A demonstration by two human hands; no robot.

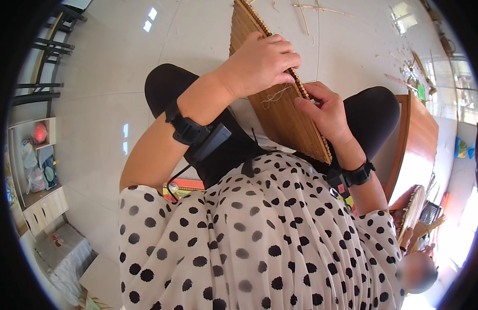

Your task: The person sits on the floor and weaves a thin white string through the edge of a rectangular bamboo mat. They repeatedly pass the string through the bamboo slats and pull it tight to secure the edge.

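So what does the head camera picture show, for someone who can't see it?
Two hands work on a woven bamboo mat resting on the person's lap: the left hand grips its edge, the right hand pinches thread there. Pale floor tiles lie below.

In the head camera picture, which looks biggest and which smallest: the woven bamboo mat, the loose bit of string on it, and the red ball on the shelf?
1. Woven bamboo mat, by far the largest.
2. and 3. String and red ball look about alike. The ball sits far off at the picture's rim, so I would not rank these two.

Matt woven bamboo mat (ribbed), glossy tiled floor
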